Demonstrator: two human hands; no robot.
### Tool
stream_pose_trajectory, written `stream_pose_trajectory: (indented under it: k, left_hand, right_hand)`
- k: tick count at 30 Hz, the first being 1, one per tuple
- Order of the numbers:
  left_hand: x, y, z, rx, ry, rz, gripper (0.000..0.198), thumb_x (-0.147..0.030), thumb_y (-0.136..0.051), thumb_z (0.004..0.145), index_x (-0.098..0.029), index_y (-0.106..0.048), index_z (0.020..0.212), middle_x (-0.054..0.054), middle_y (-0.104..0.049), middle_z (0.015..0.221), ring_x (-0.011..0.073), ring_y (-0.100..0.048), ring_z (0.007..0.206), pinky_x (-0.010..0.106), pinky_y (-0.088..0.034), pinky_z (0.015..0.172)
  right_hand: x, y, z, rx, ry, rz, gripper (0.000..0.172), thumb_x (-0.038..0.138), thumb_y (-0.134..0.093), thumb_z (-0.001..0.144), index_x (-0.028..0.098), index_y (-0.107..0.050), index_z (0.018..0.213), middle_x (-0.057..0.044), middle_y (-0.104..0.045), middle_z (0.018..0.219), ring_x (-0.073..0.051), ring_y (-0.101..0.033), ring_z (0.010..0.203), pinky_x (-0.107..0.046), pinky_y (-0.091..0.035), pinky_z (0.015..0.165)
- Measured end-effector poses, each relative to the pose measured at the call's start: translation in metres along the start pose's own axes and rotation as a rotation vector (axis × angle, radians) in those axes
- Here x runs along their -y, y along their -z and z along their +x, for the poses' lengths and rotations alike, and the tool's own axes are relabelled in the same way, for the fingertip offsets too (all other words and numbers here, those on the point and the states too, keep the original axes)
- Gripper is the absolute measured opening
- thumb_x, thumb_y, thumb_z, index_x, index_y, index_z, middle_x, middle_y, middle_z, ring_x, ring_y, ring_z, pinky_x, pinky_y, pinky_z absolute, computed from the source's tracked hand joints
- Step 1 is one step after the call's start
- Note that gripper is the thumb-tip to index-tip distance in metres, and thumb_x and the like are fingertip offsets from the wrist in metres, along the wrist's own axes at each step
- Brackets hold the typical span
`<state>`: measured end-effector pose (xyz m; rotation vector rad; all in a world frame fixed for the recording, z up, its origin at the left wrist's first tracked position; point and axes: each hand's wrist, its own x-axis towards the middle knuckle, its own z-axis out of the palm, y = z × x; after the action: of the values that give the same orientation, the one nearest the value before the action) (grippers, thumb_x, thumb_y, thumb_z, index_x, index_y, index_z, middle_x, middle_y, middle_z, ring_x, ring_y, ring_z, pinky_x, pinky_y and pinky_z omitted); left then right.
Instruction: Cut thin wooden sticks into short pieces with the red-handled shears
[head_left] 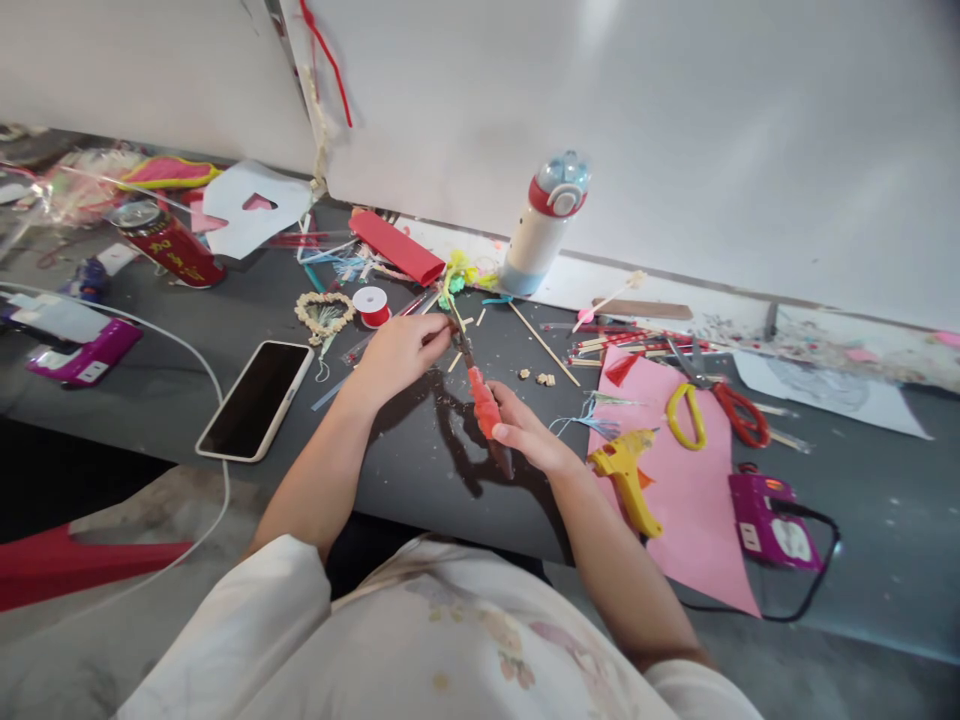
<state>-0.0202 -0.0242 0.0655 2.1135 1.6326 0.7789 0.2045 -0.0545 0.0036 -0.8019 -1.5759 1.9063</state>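
Gripping right hand (521, 425): wrapped round the red-handled tool (484, 400).
Left hand (401, 355): fingers bent beside that tool; remotely, I cannot tell their grasp.

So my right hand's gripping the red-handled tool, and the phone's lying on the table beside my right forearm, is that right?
Not quite: in the head view, the phone lies on the table beside your left forearm, not your right. Your right hand does grip the red-handled tool.
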Motion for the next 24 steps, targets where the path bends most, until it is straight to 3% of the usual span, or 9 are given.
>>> stream_pose_trajectory:
  k: [13,19,21,24]
  left_hand:
    - [-0.002,0.002,-0.001,0.016,-0.008,0.032,0.028,-0.029,-0.045,0.092,-0.019,-0.045,0.066,-0.004,-0.049,0.060,0.0094,-0.040,0.055,0.024,-0.028,0.056]
    - [-0.002,-0.004,-0.001,0.008,-0.027,0.205,0.029,-0.033,-0.042,0.095,-0.020,-0.058,0.073,0.001,-0.061,0.071,0.0146,-0.052,0.065,0.027,-0.031,0.058]
    - [-0.002,-0.009,0.000,-0.076,-0.020,0.291,0.028,-0.034,-0.042,0.095,-0.021,-0.063,0.083,0.004,-0.066,0.081,0.0185,-0.059,0.075,0.029,-0.036,0.062]
    - [-0.004,-0.016,-0.001,-0.327,-0.052,0.351,0.023,-0.037,-0.048,0.093,-0.021,-0.064,0.097,0.010,-0.067,0.099,0.0246,-0.060,0.097,0.036,-0.043,0.083]
  right_hand:
    - [0.002,0.001,-0.001,0.015,-0.017,0.011,0.071,0.068,-0.071,0.070,0.018,-0.046,0.113,-0.002,-0.048,0.089,-0.015,-0.044,0.077,-0.030,-0.037,0.069]
    - [-0.001,0.003,-0.001,-0.021,-0.023,-0.040,0.061,0.064,-0.066,0.074,0.018,-0.048,0.108,-0.001,-0.048,0.083,-0.015,-0.043,0.073,-0.029,-0.036,0.064]
    - [-0.001,0.002,0.000,-0.036,-0.018,-0.015,0.059,0.062,-0.065,0.075,0.018,-0.048,0.109,0.000,-0.048,0.083,-0.014,-0.043,0.071,-0.029,-0.035,0.064]
    - [-0.005,0.003,0.002,-0.063,-0.007,0.031,0.058,0.060,-0.066,0.074,0.019,-0.047,0.111,0.000,-0.049,0.084,-0.014,-0.043,0.069,-0.029,-0.036,0.063]
